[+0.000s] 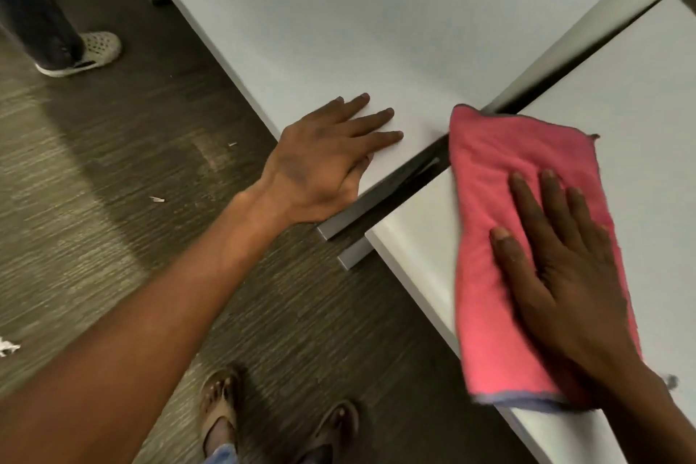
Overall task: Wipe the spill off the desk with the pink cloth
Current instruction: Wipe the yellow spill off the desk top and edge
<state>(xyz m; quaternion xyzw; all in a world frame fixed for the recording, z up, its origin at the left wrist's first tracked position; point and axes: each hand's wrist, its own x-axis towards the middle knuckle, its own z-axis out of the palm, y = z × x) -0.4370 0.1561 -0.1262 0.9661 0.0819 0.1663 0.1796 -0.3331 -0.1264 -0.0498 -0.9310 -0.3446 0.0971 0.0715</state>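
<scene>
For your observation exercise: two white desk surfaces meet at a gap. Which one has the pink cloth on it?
The right-hand desk, under the right hand pressing the pink cloth; the left hand rests on the other, bare.

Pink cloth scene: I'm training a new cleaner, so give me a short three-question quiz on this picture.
1. True or false: the right hand presses flat on the pink cloth.
2. The left hand rests on: A) the floor B) the neighbouring desk C) the cloth.
3. Fill in: the cloth's far corner spans the ___ between the two desktops.

Key: 1 true; 2 B; 3 gap.
</scene>
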